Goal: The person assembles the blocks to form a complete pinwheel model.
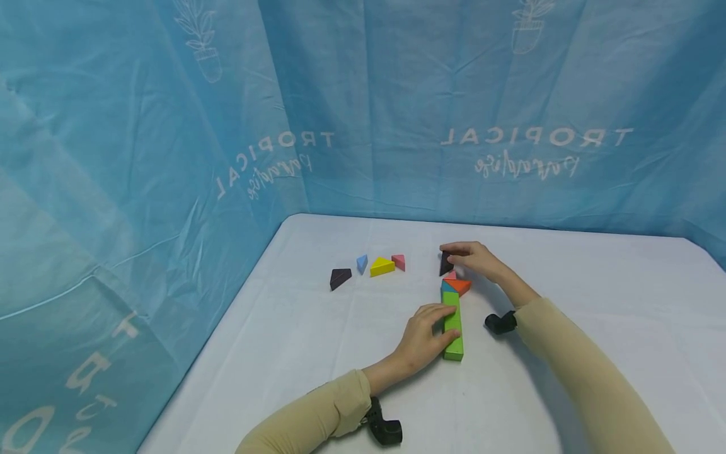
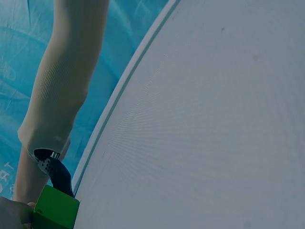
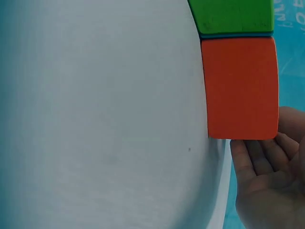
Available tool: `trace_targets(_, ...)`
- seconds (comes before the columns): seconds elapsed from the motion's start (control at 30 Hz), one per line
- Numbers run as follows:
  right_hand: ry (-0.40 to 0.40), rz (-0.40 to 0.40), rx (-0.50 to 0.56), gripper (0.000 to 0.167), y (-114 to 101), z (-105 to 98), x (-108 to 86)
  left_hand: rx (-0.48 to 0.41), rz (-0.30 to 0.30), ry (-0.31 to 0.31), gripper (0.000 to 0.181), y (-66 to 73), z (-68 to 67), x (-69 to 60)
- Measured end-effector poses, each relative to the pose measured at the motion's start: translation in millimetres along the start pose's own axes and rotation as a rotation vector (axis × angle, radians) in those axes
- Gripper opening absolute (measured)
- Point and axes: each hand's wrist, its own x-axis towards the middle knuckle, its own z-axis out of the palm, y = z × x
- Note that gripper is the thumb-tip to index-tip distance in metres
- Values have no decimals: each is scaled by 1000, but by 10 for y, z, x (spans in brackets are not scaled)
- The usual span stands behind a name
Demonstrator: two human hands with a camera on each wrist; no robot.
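Note:
My left hand (image 1: 422, 337) grips a long green bar of block (image 1: 452, 349) from its left side, fingers and thumb over it. Whether the bar is one block or several in a row I cannot tell. At its far end sit a blue triangular block (image 1: 447, 287) and an orange triangular block (image 1: 460, 286). A pink block (image 1: 450, 275) lies just beyond them. My right hand (image 1: 476, 260) holds a black wedge-shaped block (image 1: 445, 263) past the pink one. In the right wrist view, the orange block (image 3: 242, 88) hides part of that hand (image 3: 271, 186).
Left of the row lie a black block (image 1: 340, 277), a light-blue block (image 1: 362, 263), a yellow triangular block (image 1: 382, 267) and a pink block (image 1: 399, 261). They stand on a white-covered table (image 1: 272, 353). Blue printed curtains (image 1: 397, 94) hang behind and at the left.

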Motion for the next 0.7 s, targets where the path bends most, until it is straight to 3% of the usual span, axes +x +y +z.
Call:
trace_targets(0.37,-38,-21,35,42,-11,28,-78,-6,-5,3,41,5,5,10)
trace_targets(0.7,-26,-17,31,42,-32,61,-120,3,18,17,41,-7,7,10)
